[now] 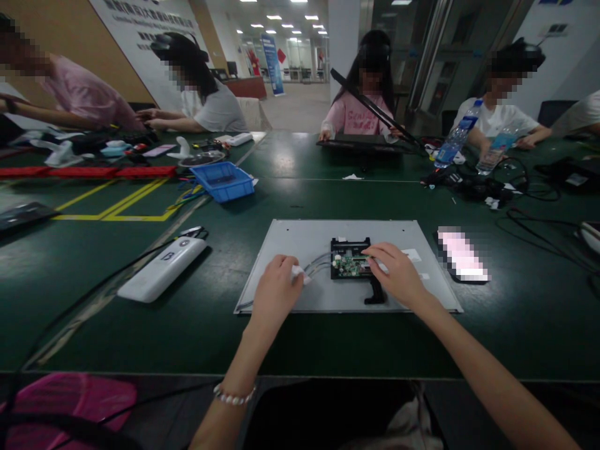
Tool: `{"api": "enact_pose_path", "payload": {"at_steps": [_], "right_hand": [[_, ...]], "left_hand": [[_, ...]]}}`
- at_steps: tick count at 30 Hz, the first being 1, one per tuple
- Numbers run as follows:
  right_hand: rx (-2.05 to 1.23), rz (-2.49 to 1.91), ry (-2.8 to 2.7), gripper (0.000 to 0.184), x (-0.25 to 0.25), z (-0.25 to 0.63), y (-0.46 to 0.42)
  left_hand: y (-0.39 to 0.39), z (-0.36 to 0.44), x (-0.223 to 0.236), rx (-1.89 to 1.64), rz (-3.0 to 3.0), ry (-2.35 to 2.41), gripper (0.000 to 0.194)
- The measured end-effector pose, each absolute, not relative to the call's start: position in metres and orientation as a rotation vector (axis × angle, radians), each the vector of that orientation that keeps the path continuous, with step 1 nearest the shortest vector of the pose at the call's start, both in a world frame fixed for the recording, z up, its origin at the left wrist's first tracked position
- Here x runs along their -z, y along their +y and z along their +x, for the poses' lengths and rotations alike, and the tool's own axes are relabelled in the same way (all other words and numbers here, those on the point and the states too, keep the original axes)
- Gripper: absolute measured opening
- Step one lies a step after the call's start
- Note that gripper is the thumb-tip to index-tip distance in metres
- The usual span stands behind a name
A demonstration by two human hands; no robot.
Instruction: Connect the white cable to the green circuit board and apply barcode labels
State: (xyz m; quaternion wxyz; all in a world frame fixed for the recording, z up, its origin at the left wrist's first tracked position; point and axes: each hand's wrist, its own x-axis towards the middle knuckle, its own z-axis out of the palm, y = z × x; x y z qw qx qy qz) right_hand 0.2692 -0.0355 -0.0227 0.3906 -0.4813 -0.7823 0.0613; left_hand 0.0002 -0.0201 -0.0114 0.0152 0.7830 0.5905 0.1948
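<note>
the green circuit board (pixel 345 266) is held in a black frame (pixel 333 270) on the grey panel (pixel 300 240), between the hands. to its left, a small white piece (pixel 298 272) is pinched by the left hand (pixel 277 289). the frame's right side is reached by the right hand (pixel 396 272), fingers bent; whether anything is gripped there cannot be told.

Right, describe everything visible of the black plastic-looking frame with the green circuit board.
The black frame is roughly rectangular, with bars across its far end and a black arm jutting from its near right. The green circuit board sits in its nearer part. It lies on a flat grey panel; thin grey cables reach its left side. The right hand is over its right side, contact unclear.
</note>
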Motion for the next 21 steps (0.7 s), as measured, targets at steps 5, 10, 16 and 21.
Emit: {"api": "enact_pose_path", "payload": {"at_steps": [5, 10, 16, 21], "right_hand": [[-0.191, -1.202, -2.065, 0.027, 0.018, 0.264, -0.039], [-0.232, -1.090, -2.224, 0.031, 0.007, 0.242, -0.044], [-0.143, -0.847, -2.591, 0.026, 0.007, 0.199, -0.043], [0.061, -0.808, -2.721, 0.012, 0.017, 0.179, -0.034]], "left_hand": [[-0.033, 0.014, 0.017, -0.368, 2.536, 1.947, 0.008], [-0.041, 0.017, 0.018, -0.421, 2.480, 1.991, 0.008], [-0.048, 0.013, 0.023, -0.500, 2.362, 1.924, 0.023], [-0.053, 0.009, 0.027, -0.540, 2.381, 1.862, 0.036]]}}
